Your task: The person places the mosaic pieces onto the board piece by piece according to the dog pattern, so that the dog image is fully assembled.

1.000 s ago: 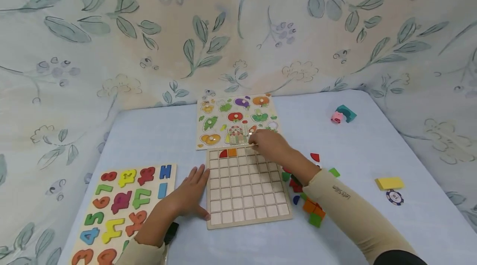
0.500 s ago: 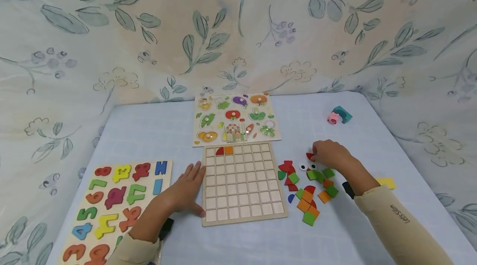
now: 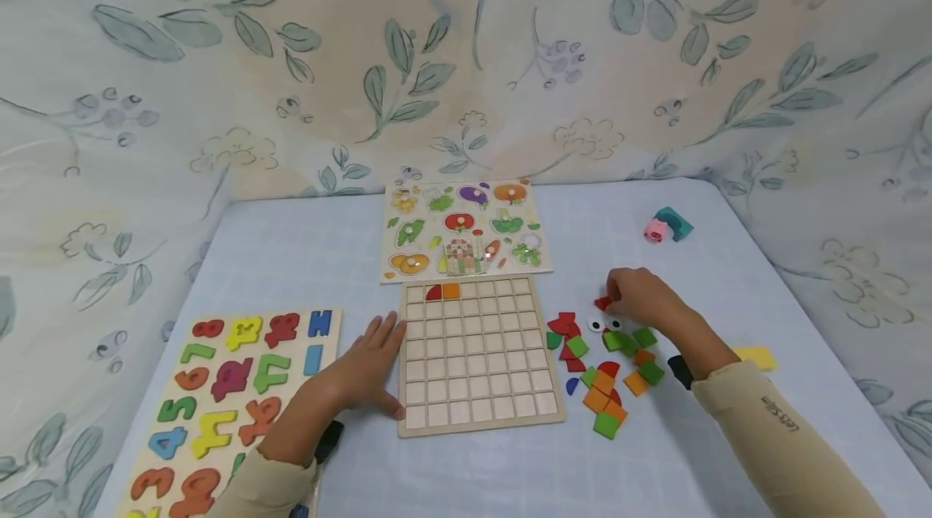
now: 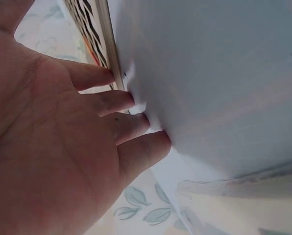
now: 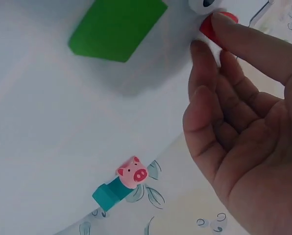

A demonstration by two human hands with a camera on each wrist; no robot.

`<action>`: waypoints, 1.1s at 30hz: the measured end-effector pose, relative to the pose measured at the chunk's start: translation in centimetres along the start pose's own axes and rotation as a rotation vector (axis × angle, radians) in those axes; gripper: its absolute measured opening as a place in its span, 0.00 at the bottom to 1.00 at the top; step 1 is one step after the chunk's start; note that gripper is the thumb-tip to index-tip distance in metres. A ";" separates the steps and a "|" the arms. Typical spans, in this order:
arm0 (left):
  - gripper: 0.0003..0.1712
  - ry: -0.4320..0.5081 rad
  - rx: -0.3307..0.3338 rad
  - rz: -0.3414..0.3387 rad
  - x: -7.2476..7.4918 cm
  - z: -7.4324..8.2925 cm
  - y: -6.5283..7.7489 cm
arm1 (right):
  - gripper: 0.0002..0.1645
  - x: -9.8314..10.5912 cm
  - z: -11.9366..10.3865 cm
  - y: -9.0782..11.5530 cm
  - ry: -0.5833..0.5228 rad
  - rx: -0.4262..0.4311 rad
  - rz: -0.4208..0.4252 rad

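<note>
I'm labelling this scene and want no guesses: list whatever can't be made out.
Red piece: full outline; right wrist view, the thumb of the right hand covers it.
Number board: near end; head view, cut off by the bottom edge.
Yellow block: near part; head view, behind the right sleeve.
Small card: exact design; head view, too small.
</note>
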State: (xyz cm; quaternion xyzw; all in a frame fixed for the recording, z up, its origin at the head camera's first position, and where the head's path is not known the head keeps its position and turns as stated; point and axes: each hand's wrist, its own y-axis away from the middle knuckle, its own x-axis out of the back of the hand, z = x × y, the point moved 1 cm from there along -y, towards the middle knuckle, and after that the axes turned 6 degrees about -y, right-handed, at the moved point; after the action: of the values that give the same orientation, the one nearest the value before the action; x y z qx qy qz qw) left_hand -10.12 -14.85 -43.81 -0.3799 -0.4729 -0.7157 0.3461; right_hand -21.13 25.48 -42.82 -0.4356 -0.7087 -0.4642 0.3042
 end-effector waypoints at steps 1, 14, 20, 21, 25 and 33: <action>0.71 0.002 -0.001 0.002 0.1 0.0 0.0 | 0.16 0.1 -0.1 -0.1 -0.003 0.007 0.000; 0.70 0.014 0.002 -0.001 0.5 -0.1 0.3 | 0.07 0.6 -7.1 -1.6 -0.115 0.308 0.074; 0.70 0.028 -0.003 0.002 -0.1 -0.1 0.3 | 0.05 -2.2 -12.9 -2.7 -0.161 0.482 0.034; 0.71 0.025 -0.003 0.005 -0.1 -0.1 0.3 | 0.05 -2.7 -13.6 -3.0 -0.162 0.502 0.029; 0.70 0.024 -0.006 0.008 -0.3 -0.1 0.3 | 0.07 -4.4 -15.9 -4.0 -0.159 0.540 0.018; 0.70 -0.007 -0.007 0.009 -0.1 -0.1 0.3 | 0.08 -5.8 -17.7 -4.9 -0.104 0.474 0.092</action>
State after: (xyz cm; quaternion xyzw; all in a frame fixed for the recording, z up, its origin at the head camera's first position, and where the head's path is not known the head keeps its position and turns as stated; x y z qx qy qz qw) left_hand -9.83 -15.05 -43.85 -0.3857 -0.4698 -0.7146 0.3463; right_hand -22.52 6.28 -42.80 -0.4071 -0.7919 -0.2478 0.3819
